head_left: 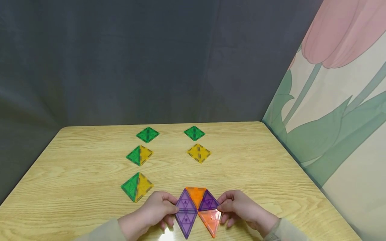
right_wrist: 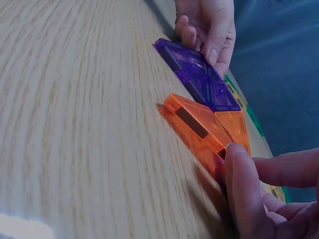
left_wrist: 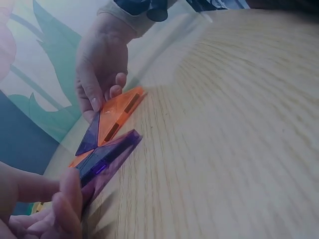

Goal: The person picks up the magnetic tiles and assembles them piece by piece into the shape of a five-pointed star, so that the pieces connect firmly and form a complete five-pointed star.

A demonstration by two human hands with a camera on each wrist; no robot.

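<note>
Three purple and two orange translucent triangular magnetic tiles join edge to edge in a fan with a gap at the near side. My left hand pinches the outer left corner, where the upper purple tile meets the lower purple tile. At the opposite corner my right hand pinches between the right purple tile and the lower orange tile. The other orange tile forms the far middle. In the right wrist view, the near orange tile is raised off the table, a reflection beneath it.
Tile pairs lie flat on the wooden table: two green diamonds at the back, a yellow diamond, and two green-and-yellow diamonds at left. A dark curtain stands behind; a tulip-print sheet hangs at right.
</note>
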